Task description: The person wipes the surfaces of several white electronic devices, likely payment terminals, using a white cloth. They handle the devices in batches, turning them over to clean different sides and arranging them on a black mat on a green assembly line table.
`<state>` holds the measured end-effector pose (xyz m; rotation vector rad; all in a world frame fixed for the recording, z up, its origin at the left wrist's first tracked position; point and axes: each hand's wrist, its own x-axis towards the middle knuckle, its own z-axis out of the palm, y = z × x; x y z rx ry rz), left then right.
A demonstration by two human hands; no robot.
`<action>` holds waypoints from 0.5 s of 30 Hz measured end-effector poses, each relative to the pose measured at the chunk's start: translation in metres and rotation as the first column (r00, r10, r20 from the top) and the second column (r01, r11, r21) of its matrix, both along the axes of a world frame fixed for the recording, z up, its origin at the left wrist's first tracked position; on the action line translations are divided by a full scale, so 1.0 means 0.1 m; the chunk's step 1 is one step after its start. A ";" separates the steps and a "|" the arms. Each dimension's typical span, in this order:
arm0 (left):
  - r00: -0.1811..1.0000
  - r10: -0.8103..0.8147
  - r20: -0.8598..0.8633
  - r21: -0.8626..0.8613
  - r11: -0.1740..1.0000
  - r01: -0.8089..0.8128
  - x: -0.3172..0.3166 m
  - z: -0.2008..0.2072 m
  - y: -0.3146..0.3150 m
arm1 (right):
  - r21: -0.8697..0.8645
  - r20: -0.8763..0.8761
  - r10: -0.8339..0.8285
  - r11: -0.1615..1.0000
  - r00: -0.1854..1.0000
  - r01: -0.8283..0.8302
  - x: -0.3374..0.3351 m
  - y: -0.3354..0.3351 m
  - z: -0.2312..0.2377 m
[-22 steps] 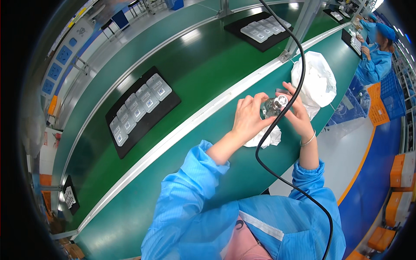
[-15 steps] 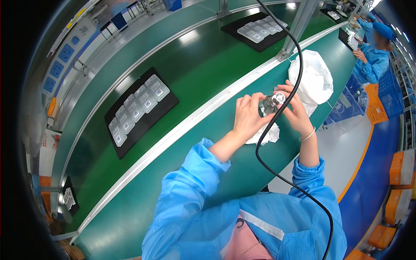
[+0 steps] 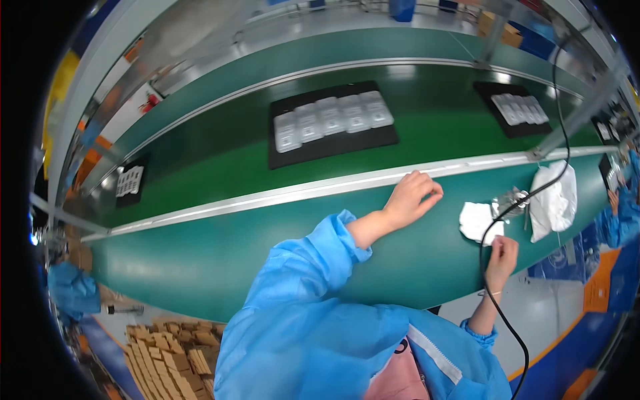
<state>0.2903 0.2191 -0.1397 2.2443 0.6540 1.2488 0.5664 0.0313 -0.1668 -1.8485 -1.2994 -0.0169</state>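
Observation:
My left hand (image 3: 414,198) hovers over the green bench near its metal rail. Its fingers are loosely curled with the thumb side apart, and it holds nothing. My right hand (image 3: 501,261) is at the near edge of the bench, its fingers pinched together beside the lower edge of a white cloth (image 3: 477,221). Whether anything is in that pinch I cannot make out. A small clear glass bottle (image 3: 512,200), smeared by motion, is on the bench just beyond the cloth, partly behind a black cable (image 3: 533,193).
A white bag (image 3: 555,200) lies right of the bottle. Beyond the rail, black mats (image 3: 280,160) with clear plastic cases (image 3: 331,119) rest on a green belt. A metal post (image 3: 580,110) rises at right. Cardboard pieces (image 3: 163,360) are stacked lower left. A co-worker's blue sleeve (image 3: 623,220) shows far right.
Both hands have let go of the glass bottle, which is now on the bench. My hands have moved apart, the left one away from it. The view has turned leftward.

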 end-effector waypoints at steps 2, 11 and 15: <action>0.998 0.000 -0.067 0.035 0.999 0.003 -0.52 0.04 -0.11 | 0.097 0.132 -0.143 0.987 0.981 0.131 -0.23 0.06 0.21; 0.690 0.690 -0.218 0.169 0.723 -0.670 -2.85 -0.04 -0.02 | -0.156 0.018 0.578 0.807 0.816 -0.569 -1.65 1.51 0.58; 0.281 0.910 -0.305 0.223 0.355 -0.908 -3.52 -0.29 0.33 | -0.162 0.351 0.306 0.951 0.885 -0.264 -1.84 2.71 -0.04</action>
